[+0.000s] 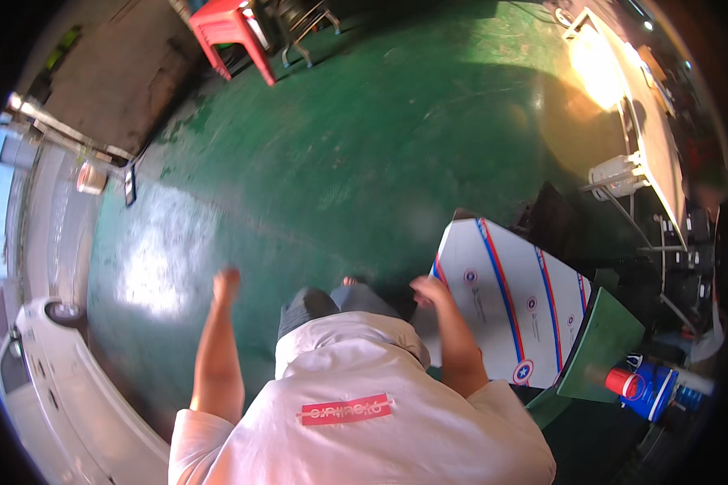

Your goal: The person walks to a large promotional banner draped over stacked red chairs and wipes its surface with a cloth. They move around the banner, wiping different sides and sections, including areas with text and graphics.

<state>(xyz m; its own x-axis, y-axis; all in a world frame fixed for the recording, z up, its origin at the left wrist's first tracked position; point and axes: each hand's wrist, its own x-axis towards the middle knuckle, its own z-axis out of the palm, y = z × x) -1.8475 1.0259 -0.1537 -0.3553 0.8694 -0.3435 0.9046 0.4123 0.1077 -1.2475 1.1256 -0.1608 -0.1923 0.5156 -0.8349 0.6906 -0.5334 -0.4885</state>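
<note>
Likely pre-grasp: right hand (432, 293) by striped panel (505, 299), left hand (226, 284) well apart; cannot tell if fingers close; gripping calls for edge contact.

A red plastic stool (218, 26) stands at the top of the view on the green floor (332, 153), just beside a metal-legged seat (303, 53). Along the right side runs a pale counter (659, 149), with a white bucket (611, 178) near its legs. Lower down sits a blue container (660, 393), a red cup (623, 381) next to it. A white car (77, 388) fills the lower left, and a small pail (91, 178) stands farther up.
</note>
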